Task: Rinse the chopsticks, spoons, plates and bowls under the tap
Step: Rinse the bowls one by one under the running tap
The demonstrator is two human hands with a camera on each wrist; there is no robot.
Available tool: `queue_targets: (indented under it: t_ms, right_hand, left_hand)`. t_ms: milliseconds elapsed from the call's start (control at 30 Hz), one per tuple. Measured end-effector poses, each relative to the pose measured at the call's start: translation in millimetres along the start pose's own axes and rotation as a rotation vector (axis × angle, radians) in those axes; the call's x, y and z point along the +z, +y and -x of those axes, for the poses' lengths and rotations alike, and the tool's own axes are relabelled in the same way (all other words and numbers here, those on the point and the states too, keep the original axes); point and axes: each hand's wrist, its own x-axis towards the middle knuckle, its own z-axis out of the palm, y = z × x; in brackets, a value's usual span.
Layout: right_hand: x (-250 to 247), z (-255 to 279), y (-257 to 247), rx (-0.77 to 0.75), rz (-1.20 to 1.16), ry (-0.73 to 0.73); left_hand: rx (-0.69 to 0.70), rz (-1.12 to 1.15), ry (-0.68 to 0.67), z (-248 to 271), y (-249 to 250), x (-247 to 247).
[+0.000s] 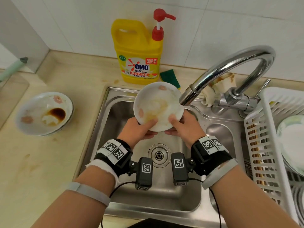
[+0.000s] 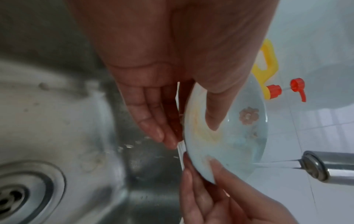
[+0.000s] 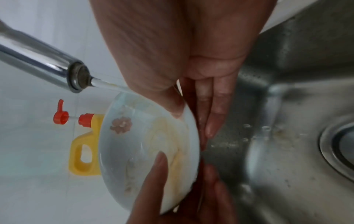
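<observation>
Left hand and right hand both grip the tilted plate, thumbs inside, under the tap stream over the sink.

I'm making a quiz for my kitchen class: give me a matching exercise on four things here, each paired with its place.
1. white plate
2. stained bowl
3. green sponge
4. detergent bottle

a. on the counter left of the sink
b. against the wall tiles
c. held under the tap
d. beside the yellow bottle

Pairs: 1-c, 2-a, 3-d, 4-b

Beige counter: dirty bowl, detergent bottle
</observation>
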Motion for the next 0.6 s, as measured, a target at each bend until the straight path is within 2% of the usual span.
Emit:
queue_targets:
  t_ms: [100, 167, 367, 600]
  right_hand:
    - [8, 5, 0, 0.064, -0.27, -0.087]
    - [12, 6, 3, 0.109, -0.326, -0.109]
    - [8, -2, 11, 0.214, -0.048, 0.078]
    - [-1, -7, 3, 0.114, 0.115, 0.139]
  left_hand:
    - [0.012, 0.059, -0.074, 4, -4, 8]
    - [0.04, 0.051, -0.089, 7, -6, 13]
    - [0.022, 0.132, -0.037, 2, -12, 15]
    - [0.048, 0.126, -0.025, 0, -6, 12]
